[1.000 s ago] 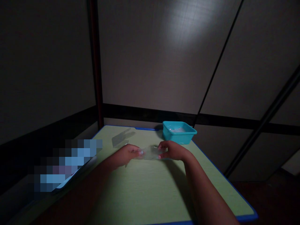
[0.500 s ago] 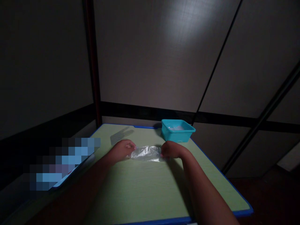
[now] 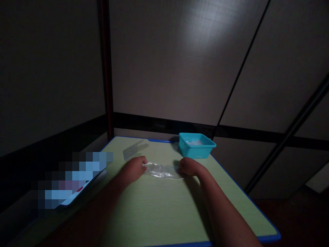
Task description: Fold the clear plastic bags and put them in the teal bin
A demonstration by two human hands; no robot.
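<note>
A crinkled clear plastic bag (image 3: 162, 171) is stretched between my two hands, low over the light green table (image 3: 154, 212). My left hand (image 3: 134, 168) pinches its left end, thumb and fingers closed on the film. At the other end my right hand (image 3: 188, 167) grips the plastic with curled fingers, partly hidden by the back of the hand. Behind my left hand, a flat translucent piece (image 3: 133, 150), shaped like a thin plastic glove, lies on the table.
A turquoise basket (image 3: 197, 151) with pale contents stands at the table's back right corner. A blurred-out light blue object (image 3: 86, 175) is along the left edge. Dark panelled walls (image 3: 164, 68) rise behind the table.
My left fingers have closed more tightly round the bag's left end, and the film's folds have shifted. The whole view has moved slightly; basket and translucent piece stay in place on the table.
</note>
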